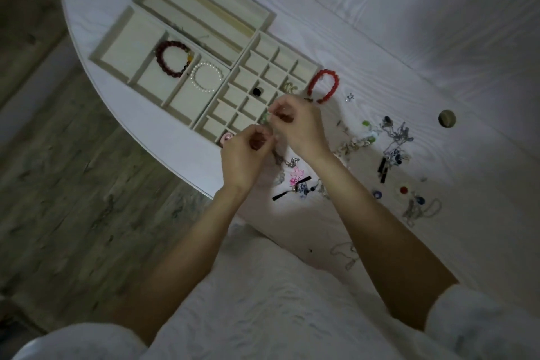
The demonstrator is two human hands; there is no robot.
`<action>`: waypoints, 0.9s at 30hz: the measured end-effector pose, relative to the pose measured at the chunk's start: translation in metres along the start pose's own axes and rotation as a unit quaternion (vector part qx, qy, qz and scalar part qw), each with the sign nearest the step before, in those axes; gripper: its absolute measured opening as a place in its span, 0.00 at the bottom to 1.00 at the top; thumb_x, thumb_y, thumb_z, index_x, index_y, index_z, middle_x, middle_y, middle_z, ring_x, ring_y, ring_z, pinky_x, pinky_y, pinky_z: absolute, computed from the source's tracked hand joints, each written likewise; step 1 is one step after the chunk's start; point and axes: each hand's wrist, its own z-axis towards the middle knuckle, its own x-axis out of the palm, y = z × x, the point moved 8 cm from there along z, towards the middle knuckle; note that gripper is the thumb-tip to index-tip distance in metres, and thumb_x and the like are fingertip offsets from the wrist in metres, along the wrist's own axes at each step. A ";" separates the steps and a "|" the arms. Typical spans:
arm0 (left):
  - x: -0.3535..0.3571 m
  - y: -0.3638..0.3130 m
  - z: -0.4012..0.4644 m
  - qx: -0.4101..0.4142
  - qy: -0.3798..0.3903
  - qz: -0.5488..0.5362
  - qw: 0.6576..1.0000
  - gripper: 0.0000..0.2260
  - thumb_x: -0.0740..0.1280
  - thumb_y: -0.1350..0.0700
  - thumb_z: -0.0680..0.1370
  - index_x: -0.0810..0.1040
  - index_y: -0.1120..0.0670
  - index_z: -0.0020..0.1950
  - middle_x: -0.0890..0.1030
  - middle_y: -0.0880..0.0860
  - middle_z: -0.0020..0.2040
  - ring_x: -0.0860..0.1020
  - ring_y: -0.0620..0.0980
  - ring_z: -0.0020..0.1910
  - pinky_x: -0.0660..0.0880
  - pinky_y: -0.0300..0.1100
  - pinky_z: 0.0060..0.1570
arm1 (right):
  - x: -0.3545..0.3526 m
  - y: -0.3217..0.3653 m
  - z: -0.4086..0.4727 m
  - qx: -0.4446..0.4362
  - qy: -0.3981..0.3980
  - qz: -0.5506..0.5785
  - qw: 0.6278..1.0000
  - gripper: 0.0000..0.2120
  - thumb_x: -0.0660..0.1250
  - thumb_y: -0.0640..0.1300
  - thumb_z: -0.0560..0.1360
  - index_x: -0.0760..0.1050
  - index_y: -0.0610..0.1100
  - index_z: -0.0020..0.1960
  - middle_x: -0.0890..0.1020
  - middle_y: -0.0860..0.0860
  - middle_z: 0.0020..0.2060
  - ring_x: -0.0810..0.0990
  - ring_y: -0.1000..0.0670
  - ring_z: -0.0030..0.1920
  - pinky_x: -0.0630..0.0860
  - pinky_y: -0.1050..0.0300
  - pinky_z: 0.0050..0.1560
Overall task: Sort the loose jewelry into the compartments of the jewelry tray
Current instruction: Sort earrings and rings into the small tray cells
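Dim light lay over a white wood-grain bench (380, 9) with a curved edge, grey plank flooring (58, 184) beyond it. Three beige velvet-lined jewelry trays sat together there: a long-slot tray (204, 6), a wide-compartment tray (122, 47) and a small-grid tray (263, 79). A dark red beaded bracelet (172, 58) and a white pearl bracelet (207, 78) lay in neighbouring wide compartments; a small black piece (256, 92) sat in one grid cell. A bright red beaded bracelet (323, 85) rested on the bench just beside the grid tray. Loose jewelry (391, 143) — chains, earrings, a pink flower piece (296, 175) — lay scattered nearby. Both hands hovered over the grid tray's near corner: the left hand (242, 155) and right hand (298, 126) had fingers curled, pinching something small between them, too small to identify.
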 end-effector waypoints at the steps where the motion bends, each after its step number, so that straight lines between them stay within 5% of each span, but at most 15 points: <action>1: 0.001 0.000 0.001 0.001 0.003 -0.007 1.000 0.05 0.70 0.55 0.75 0.83 0.53 0.48 0.83 0.44 0.42 0.80 0.38 0.41 0.75 0.32 0.46 | 0.005 0.002 0.004 -0.003 0.005 -0.003 1.000 0.06 0.71 0.37 0.72 0.76 0.41 0.48 0.80 0.52 0.42 0.79 0.55 0.45 0.76 0.62 0.50; 8: -0.023 0.005 0.000 0.035 0.024 0.048 0.998 0.07 0.65 0.56 0.79 0.83 0.50 0.53 0.81 0.41 0.49 0.76 0.40 0.40 0.69 0.26 0.42 | -0.014 0.003 0.004 -0.033 -0.047 -0.079 0.995 0.09 0.64 0.41 0.78 0.75 0.40 0.57 0.80 0.48 0.50 0.78 0.54 0.48 0.76 0.63 0.48; 14: -0.039 0.013 0.026 0.129 0.026 0.150 0.980 0.10 0.63 0.55 0.77 0.82 0.53 0.55 0.80 0.54 0.51 0.75 0.54 0.51 0.68 0.40 0.49 | -0.019 -0.009 -0.014 -0.054 -0.073 -0.212 0.973 0.05 0.68 0.41 0.74 0.81 0.43 0.48 0.78 0.47 0.49 0.72 0.46 0.53 0.64 0.65 0.49; 19: -0.022 -0.001 0.041 0.225 0.053 0.222 0.947 0.13 0.61 0.53 0.76 0.81 0.56 0.56 0.77 0.59 0.49 0.73 0.57 0.49 0.67 0.42 0.48 | 0.001 0.005 -0.012 -0.084 -0.085 -0.341 0.932 0.05 0.70 0.44 0.71 0.83 0.44 0.41 0.78 0.47 0.48 0.71 0.44 0.53 0.69 0.50 0.55; 27: -0.003 -0.001 0.061 0.169 0.083 0.222 0.957 0.12 0.71 0.50 0.73 0.78 0.53 0.54 0.81 0.52 0.47 0.77 0.53 0.46 0.74 0.46 0.42 | 0.016 0.005 0.003 -0.025 -0.053 -0.436 0.898 0.14 0.67 0.55 0.73 0.83 0.45 0.48 0.74 0.50 0.53 0.67 0.46 0.57 0.61 0.54 0.60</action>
